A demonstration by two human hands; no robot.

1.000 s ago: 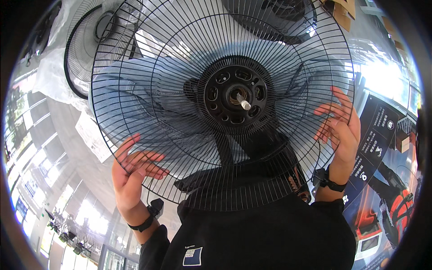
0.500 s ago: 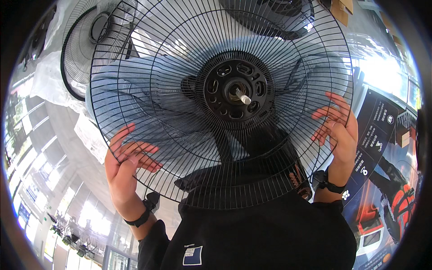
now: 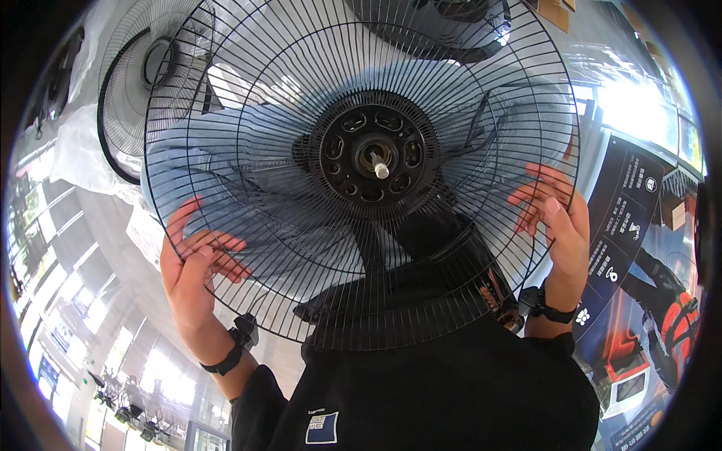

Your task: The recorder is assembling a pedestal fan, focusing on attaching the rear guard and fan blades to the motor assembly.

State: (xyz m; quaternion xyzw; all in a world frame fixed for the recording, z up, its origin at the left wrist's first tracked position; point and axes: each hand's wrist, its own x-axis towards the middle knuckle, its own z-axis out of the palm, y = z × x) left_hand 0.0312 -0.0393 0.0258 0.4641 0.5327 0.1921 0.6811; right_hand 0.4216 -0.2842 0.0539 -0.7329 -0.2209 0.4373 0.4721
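Observation:
A big round black wire fan guard [image 3: 373, 110] faces me above my lap. Through the hole of its dark central plate pokes a metal motor shaft [image 3: 380, 171]. At the guard's lower left rim, my left hand [image 3: 197, 259] is closed round the wires, thumb on the near side and fingers behind. My right hand [image 3: 560, 214] holds the opposite rim in much the same way. Behind the wires a black upright part [image 3: 368, 244] runs down from the middle; the guard hides most of what lies behind it.
Another wire guard with a dark ring [image 3: 120, 98] stands at the upper left by crumpled clear plastic sheeting [image 3: 79, 143]. A glossy black rounded part [image 3: 444, 34] lies beyond my jeans. Cardboard [image 3: 555, 13] shows at the top, and a dark printed panel [image 3: 617, 218] stands on the right.
The guard, its centre and the shaft have shifted slightly left in view. Both hands moved along with it, still holding the rim.

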